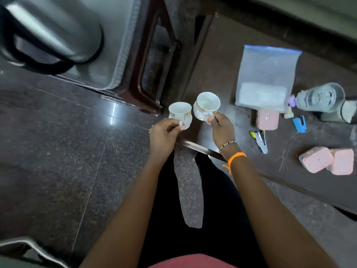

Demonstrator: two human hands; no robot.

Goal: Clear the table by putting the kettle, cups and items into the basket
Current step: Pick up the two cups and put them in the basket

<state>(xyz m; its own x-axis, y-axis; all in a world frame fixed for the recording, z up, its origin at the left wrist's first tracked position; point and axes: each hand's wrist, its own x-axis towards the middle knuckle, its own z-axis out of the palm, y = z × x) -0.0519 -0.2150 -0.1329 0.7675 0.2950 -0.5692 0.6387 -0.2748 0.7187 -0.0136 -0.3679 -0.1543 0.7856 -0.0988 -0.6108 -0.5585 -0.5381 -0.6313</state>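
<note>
My left hand (pixel 164 135) grips a white cup (pixel 180 113) with a gold pattern by its handle, held over the dark floor just left of the table's corner. My right hand (pixel 222 130) pinches the handle of a second white cup (pixel 207 105), tilted slightly, above the table's near left corner. Both cups look empty. A steel kettle (pixel 48 29) with a black handle lies blurred at the top left, inside a grey basket (pixel 123 51).
On the dark table (pixel 222 60) lie a clear zip bag (pixel 264 74), three pink boxes (pixel 267 119) (pixel 314 159) (pixel 342 161), a blue stapler (pixel 299 123), a yellow and grey tool (pixel 260 141) and an overturned glass (pixel 320 97). A dark wooden chair frame (pixel 152 60) stands beside the basket.
</note>
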